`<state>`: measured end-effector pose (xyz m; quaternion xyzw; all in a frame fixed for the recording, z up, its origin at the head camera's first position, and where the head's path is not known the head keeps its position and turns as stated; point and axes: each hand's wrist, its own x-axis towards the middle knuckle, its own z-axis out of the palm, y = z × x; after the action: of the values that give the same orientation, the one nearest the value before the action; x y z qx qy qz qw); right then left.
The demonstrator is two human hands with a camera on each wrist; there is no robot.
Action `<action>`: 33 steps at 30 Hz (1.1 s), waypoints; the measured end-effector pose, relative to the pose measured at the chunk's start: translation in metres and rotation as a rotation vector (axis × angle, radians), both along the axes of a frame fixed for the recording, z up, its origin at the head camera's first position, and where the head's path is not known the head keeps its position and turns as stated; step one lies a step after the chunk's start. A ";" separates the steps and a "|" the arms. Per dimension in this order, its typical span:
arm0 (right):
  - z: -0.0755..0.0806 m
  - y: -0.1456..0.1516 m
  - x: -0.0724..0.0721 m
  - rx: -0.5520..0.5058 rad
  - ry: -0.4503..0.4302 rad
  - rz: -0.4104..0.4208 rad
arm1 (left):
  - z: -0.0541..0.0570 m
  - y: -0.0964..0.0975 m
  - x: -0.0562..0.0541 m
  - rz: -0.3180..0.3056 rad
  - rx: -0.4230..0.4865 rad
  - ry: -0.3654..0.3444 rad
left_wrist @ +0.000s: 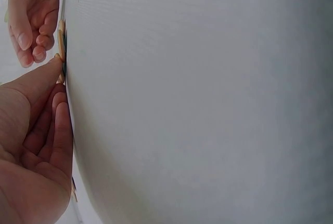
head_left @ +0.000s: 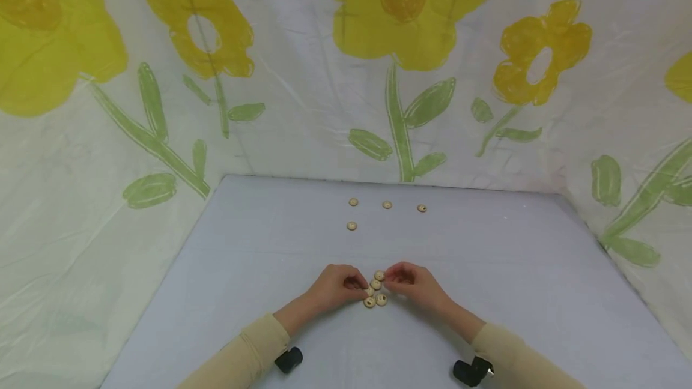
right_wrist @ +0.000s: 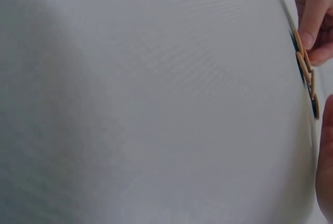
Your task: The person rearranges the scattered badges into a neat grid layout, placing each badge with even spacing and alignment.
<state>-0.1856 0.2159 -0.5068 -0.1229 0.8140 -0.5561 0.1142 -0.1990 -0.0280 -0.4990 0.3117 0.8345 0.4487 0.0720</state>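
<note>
Several small round wooden discs with dark marks lie in a cluster between my hands, some overlapping. My left hand (head_left: 337,287) pinches one wooden disc (head_left: 370,292) at the cluster's left side with thumb and fingertip. Two discs lie just nearer than it: a lower-left disc (head_left: 370,302) and a lower-right disc (head_left: 381,299). My right hand (head_left: 415,284) hovers at the far right of the cluster, beside the top disc (head_left: 380,275), fingers loosely bent and nothing visible in them. In the right wrist view the overlapping discs (right_wrist: 303,66) appear edge-on near my left thumb.
Farther back, three discs form a row: left (head_left: 353,202), middle (head_left: 387,204) and right (head_left: 422,208). Another disc (head_left: 352,226) lies in front of the left one. The pale table (head_left: 259,239) meets a white curtain (head_left: 292,137) painted with yellow flowers.
</note>
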 end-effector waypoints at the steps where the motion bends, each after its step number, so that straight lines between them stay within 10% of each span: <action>1: -0.001 0.001 0.001 0.005 0.001 0.005 | 0.000 0.000 0.000 0.001 0.000 -0.003; 33: 0.003 -0.009 0.018 0.235 0.310 0.170 | 0.000 0.000 0.002 0.003 -0.012 -0.009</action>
<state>-0.1677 0.2068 -0.5038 -0.2614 0.8677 -0.4202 0.0475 -0.1969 -0.0284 -0.4988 0.3080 0.8372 0.4453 0.0770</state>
